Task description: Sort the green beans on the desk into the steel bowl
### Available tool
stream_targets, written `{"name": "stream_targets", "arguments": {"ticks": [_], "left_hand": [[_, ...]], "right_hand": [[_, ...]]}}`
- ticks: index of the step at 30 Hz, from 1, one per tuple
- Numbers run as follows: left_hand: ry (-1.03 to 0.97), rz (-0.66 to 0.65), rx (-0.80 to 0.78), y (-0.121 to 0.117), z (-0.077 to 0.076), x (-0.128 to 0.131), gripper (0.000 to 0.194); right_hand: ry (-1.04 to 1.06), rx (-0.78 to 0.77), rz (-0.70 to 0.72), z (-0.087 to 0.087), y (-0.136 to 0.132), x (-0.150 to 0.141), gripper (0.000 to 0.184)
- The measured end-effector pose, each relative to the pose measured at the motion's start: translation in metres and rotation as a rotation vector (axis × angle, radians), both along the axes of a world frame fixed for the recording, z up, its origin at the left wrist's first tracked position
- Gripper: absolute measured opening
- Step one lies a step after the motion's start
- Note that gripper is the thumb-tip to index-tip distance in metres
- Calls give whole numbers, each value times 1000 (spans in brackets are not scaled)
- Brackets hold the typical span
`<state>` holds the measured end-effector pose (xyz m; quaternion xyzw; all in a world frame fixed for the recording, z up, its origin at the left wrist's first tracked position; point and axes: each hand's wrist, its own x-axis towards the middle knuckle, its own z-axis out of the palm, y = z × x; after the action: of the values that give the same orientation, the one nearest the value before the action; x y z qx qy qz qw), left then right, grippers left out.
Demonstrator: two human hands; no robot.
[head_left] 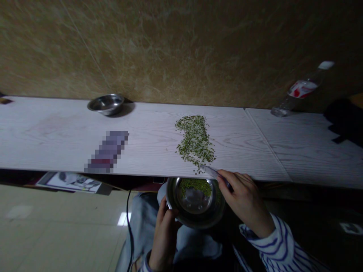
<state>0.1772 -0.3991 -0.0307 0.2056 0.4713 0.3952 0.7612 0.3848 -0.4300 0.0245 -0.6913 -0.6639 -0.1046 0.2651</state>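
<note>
Small green beans, like mung beans [195, 139], lie scattered in an uneven patch on the white wood-grain table [153, 151]. My right hand [245, 198] is closed around the dark handle of a knife [209, 171]. Its pale blade points left, at the near end of the patch by the table edge. Just below that edge, a steel bowl [195, 222] sits over my lap with more green beans inside, mostly along its far side. My left hand [165, 230] grips the bowl's left rim, its thumb partly hidden from clear view.
A small steel bowl [106, 105] stands at the back left near the marbled wall. In front of it lies a pixelated flat object [107, 153]. At the right are a clear plastic bottle [302, 90] and dark cloth [347, 121]. A black cable [128, 221] hangs beside my leg.
</note>
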Motion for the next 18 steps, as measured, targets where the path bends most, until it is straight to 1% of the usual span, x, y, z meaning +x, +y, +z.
{"name": "stream_targets", "arguments": {"ticks": [4, 9, 14, 18], "left_hand": [[2, 10, -1, 1, -1, -1, 59], [9, 14, 11, 0, -3, -1, 52], [6, 11, 10, 0, -4, -1, 52], [18, 19, 4, 0, -2, -2, 58]], "right_hand": [[-5, -5, 15, 0, 1, 0, 13], [-4, 28, 16, 0, 4, 2, 13], [8, -6, 46, 1, 5, 0, 13], [10, -5, 51, 1, 6, -1, 13]]}}
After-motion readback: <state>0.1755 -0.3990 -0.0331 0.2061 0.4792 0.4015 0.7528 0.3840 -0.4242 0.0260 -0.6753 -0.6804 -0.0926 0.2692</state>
